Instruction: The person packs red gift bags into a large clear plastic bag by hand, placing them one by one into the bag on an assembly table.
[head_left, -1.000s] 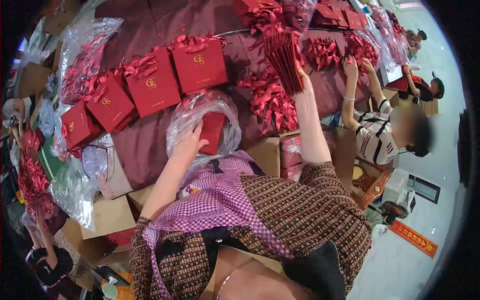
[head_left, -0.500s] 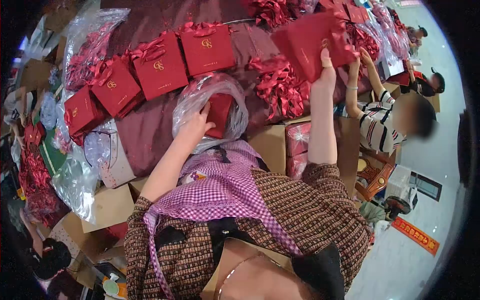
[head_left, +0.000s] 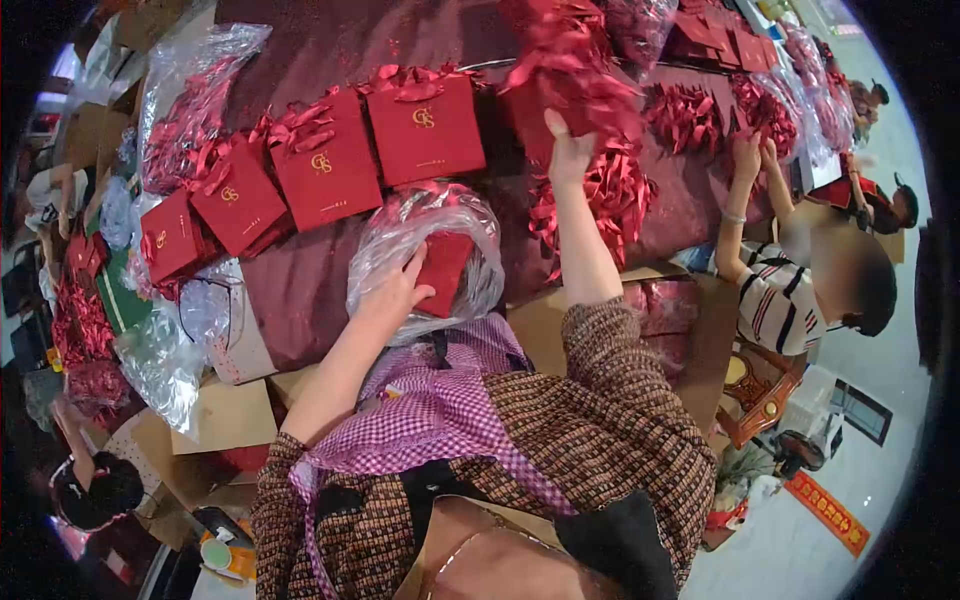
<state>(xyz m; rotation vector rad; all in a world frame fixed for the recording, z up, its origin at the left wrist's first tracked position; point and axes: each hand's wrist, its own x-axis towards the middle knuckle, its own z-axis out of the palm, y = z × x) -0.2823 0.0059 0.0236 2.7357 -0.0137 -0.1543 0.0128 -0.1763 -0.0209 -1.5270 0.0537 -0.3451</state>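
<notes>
A clear plastic bag lies on the table in front of me, its mouth toward me and a red gift bag inside. My left hand holds the plastic bag at its mouth, thumb and forefinger beside the red gift bag. My right hand, stretched out ahead, grips a red paper gift bag with ribbon handles; motion blurs the ribbons. It is held over a heap of red ribbon-handled bags. Left of it stand stacks of red gift bags with gold lettering.
At the right, a co-worker in a striped shirt handles red ribbons. Open cardboard boxes stand against the table edge, one with wrapped red packs. More plastic-wrapped bags lie far left.
My right hand has swung left with the red gift bag, from near the co-worker to over the ribboned heap. My left hand stays at the plastic bag. The view has shifted slightly.
</notes>
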